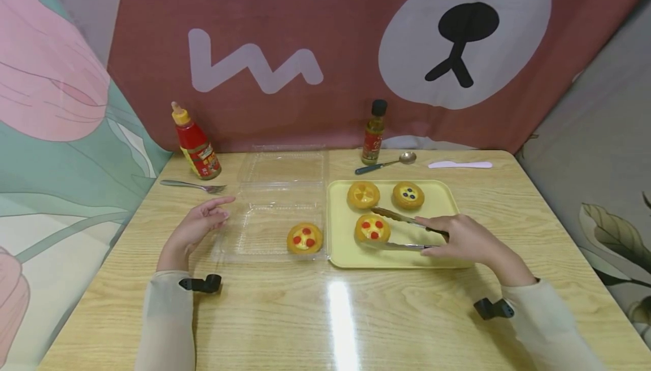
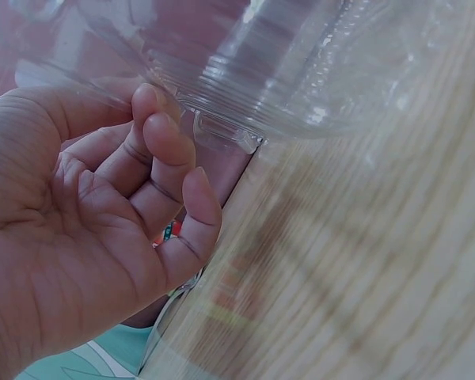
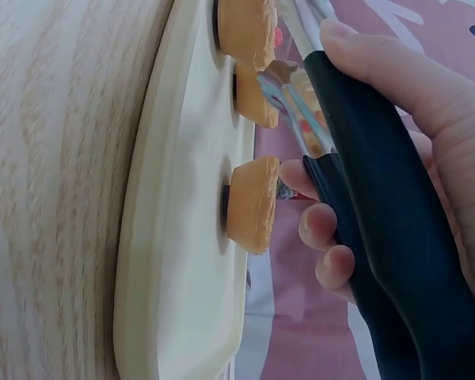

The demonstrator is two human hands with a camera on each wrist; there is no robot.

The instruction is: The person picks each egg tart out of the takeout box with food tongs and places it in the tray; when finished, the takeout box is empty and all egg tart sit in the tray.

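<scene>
In the head view my right hand holds a pair of tongs by the dark handles. The tongs' two arms lie either side of a red-dotted tart on a yellow tray; whether they touch it I cannot tell. Behind it on the tray sit a tart with orange pieces and a tart with blue berries. My left hand, fingers loosely curled, is by the left edge of a clear plastic box with its lid laid back. Inside the box lies another red-dotted tart.
At the back left stand a red sauce bottle and, before it, a fork. A small dark-capped bottle, a spoon and a pale purple knife lie or stand behind the tray. A printed cloth hangs behind the table.
</scene>
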